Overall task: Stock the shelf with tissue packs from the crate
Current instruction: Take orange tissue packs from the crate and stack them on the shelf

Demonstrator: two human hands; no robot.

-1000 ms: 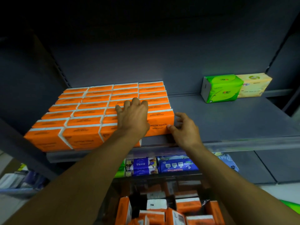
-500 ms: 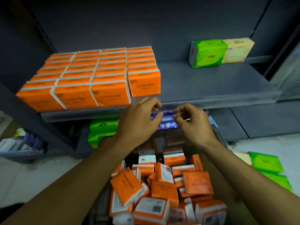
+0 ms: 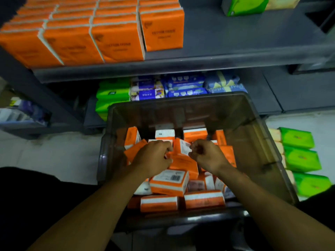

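So this is the reload part of the job: both hands are down in the clear smoky plastic crate [image 3: 261, 142], going after the next orange-and-white tissue packs [image 3: 169, 183] from the loose jumble in there. Nothing is lifted yet as far as I can tell.

Going left to right: the left hand [image 3: 154, 157] is curled about halfway, fingers bent down onto the heap, knuckles up. It looks like it's touching or starting to pinch the upright orange pack with the white label [image 3: 182, 148] that stands between the two hands, but I honestly can't tell if it has a real hold. The right hand [image 3: 206, 156] is in a loose fist on the other side of that same pack, fingertips right at its edge, same story, contact but no clear grasp.

Up top, the dark grey metal shelf [image 3: 235, 42] has neat rows of orange packs [image 3: 116, 42] filling its left part, with a lot of bare space to the right of them before the green pack [image 3: 244, 6] at the back.

My guess for the next move: close properly on a pack, pull it clear of the pile, and stand it next to the rightmost orange column.
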